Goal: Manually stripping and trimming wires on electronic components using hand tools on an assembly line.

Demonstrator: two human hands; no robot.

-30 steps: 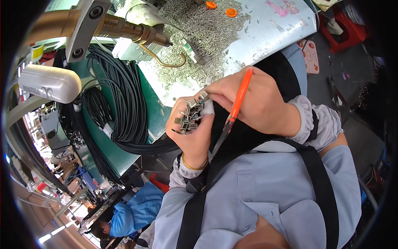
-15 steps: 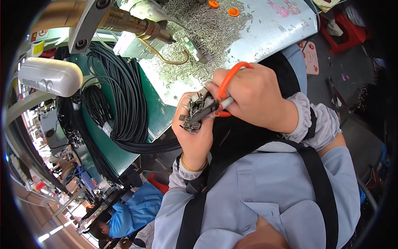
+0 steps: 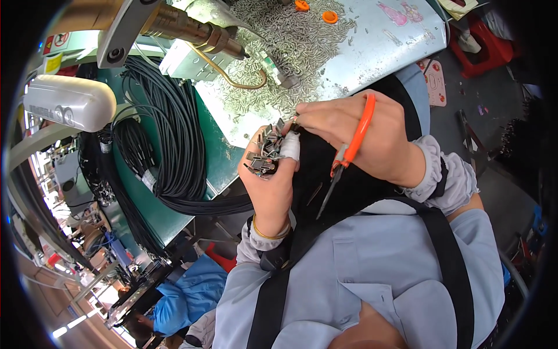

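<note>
My left hand [image 3: 267, 192] is closed around a bunch of small metal connectors [image 3: 264, 154], their open shells facing in several directions. White tape [image 3: 290, 145] wraps its thumb. My right hand [image 3: 363, 131] keeps orange-handled scissors [image 3: 361, 131] hooked on its fingers, with the dark blades hanging toward my lap. Its thumb and fingertips pinch at the bunch's edge beside the taped thumb; what lies between the tips is too small to make out. Black cables [image 3: 221, 205] run from the left up to behind my left wrist.
Many small metal pieces [image 3: 302, 46] cover the pale worktop [image 3: 372, 61], with orange rings [image 3: 329, 17] among them. A machine nozzle [image 3: 226, 46] juts in above. Coiled black cable [image 3: 168, 139] lies on a green surface at left. A person in blue [image 3: 195, 291] sits behind.
The scissors' blades have left the connectors and swung down toward my lap. My right fingertips have come to the bunch beside the taped thumb, which now shows.
</note>
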